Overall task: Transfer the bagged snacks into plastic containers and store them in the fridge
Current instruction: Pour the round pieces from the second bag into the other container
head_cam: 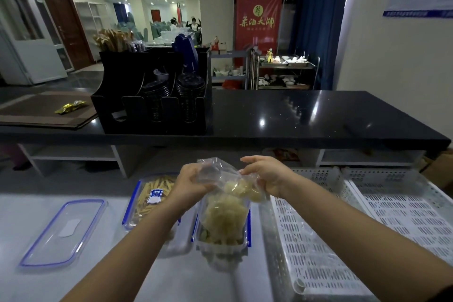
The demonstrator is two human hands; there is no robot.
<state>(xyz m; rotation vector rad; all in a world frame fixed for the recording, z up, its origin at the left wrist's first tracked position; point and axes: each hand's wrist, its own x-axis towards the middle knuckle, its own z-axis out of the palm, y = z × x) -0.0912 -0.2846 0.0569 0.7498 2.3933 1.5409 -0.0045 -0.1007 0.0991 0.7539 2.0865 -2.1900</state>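
Both hands hold a clear plastic bag (221, 186) of pale yellow snacks upended over an open plastic container (221, 243), and pale pieces lie in the container below it. My left hand (190, 184) grips the bag's upper left side. My right hand (266, 176) pinches its upper right side. Just left stands a closed container (152, 200) with blue clips, full of yellow stick snacks. A loose clear lid (65, 231) with a blue rim lies flat on the white table, further left.
White perforated plastic baskets (343, 228) fill the table's right side. Beyond runs a black counter (294, 115) with a black organiser of cup lids (157, 95) and a small yellow packet (71, 106) on a brown mat.
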